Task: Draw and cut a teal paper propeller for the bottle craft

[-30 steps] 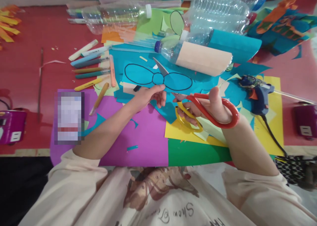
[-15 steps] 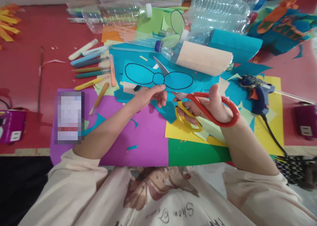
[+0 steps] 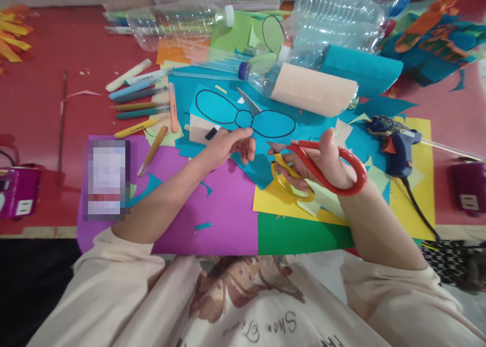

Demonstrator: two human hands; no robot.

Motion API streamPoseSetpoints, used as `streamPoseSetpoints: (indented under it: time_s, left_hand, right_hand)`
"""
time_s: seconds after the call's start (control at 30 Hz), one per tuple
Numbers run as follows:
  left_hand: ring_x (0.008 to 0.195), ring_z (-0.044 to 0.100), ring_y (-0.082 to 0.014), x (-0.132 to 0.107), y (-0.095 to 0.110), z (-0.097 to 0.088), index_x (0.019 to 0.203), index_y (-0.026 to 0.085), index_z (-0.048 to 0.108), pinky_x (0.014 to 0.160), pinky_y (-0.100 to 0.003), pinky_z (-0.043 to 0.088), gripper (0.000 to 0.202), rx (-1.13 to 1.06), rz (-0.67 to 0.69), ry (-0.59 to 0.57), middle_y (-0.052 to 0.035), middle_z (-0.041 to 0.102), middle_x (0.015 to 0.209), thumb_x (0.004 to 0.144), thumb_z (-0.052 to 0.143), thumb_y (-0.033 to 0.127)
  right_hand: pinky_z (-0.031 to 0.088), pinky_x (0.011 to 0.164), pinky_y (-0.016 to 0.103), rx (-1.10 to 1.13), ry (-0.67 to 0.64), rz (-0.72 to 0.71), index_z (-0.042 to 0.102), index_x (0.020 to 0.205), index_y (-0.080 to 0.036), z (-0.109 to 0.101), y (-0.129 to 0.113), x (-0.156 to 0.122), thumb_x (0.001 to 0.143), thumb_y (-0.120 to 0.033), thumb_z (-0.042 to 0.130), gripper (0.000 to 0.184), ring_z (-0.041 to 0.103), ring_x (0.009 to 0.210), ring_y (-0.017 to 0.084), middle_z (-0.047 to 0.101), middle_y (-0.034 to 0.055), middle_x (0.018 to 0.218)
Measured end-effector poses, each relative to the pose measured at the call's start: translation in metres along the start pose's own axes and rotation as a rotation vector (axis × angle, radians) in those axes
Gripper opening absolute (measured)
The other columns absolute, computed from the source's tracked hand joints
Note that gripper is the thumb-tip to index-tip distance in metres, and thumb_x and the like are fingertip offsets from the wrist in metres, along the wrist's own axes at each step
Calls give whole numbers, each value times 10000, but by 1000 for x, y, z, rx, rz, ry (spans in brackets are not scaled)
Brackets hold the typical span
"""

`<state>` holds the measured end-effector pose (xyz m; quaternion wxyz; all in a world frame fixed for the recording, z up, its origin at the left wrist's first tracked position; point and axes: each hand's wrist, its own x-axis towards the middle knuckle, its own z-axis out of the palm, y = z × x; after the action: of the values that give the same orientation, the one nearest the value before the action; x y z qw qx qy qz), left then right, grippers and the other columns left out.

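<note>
My left hand (image 3: 237, 147) pinches the lower edge of a piece of blue paper (image 3: 271, 123) at its middle, thumb on top. The paper bears a black-outlined bow shape with two long loops and a small centre circle. In my right hand (image 3: 328, 167) is a pair of scissors (image 3: 351, 182), with the thumb through the red handle loop and the fingers at the yellow one. One grey blade shows beyond the paper's upper edge, pointing up and left. More metal shows below the lower edge; the paper hides the part between.
Markers (image 3: 140, 106) lie at the left, above a blurred phone (image 3: 106, 180). Plastic bottles (image 3: 337, 17) and a beige paper-wrapped bottle (image 3: 313, 88) stand or lie at the back. A glue gun (image 3: 397, 144) rests at the right. Blue scraps dot the purple sheet (image 3: 224, 205).
The left loop of the bow paper has tilted up and shifted slightly right. The yellow handle has moved a little right, and more scissor metal shows below the paper.
</note>
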<state>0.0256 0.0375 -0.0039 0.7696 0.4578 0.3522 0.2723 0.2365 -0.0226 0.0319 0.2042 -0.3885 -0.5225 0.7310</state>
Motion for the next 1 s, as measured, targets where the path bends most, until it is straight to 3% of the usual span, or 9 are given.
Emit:
streamPoseSetpoints:
  time_s: [0.3, 0.53, 0.83, 1.0]
  left_hand:
    - [400, 584, -99, 4, -3, -2, 473, 141, 580, 433, -189, 462, 429, -33, 25, 54, -8, 590, 448, 867, 457, 256]
    - [402, 584, -104, 5, -1, -1, 458, 144, 572, 433, -194, 468, 400, 7, 19, 110, -5, 578, 440, 824, 497, 285]
    - [345, 541, -133, 9, -9, -5, 390, 168, 466, 367, -230, 434, 361, -10, 166, 142, -14, 541, 390, 723, 502, 302]
    - [343, 548, -134, 9, -7, -4, 414, 160, 479, 386, -237, 450, 351, 20, 132, 178, -14, 528, 389, 727, 485, 318]
  right_hand:
    - [370, 391, 266, -49, 11, -51, 389, 763, -237, -11, 6, -5, 820, -828, 113, 654, 383, 423, 93, 441, -28, 603]
    - [359, 359, 233, 18, -9, -75, 414, 847, -228, -15, 11, -3, 858, -785, 265, 577, 358, 396, 46, 468, -31, 732]
    - [329, 329, 204, 24, -11, 5, 433, 836, -228, -15, 5, -5, 762, -855, 365, 635, 330, 387, 28, 457, -40, 732]
    - [306, 303, 204, 45, 6, -27, 434, 902, -233, -15, 6, -3, 767, -839, 396, 621, 320, 378, 34, 468, -38, 727]
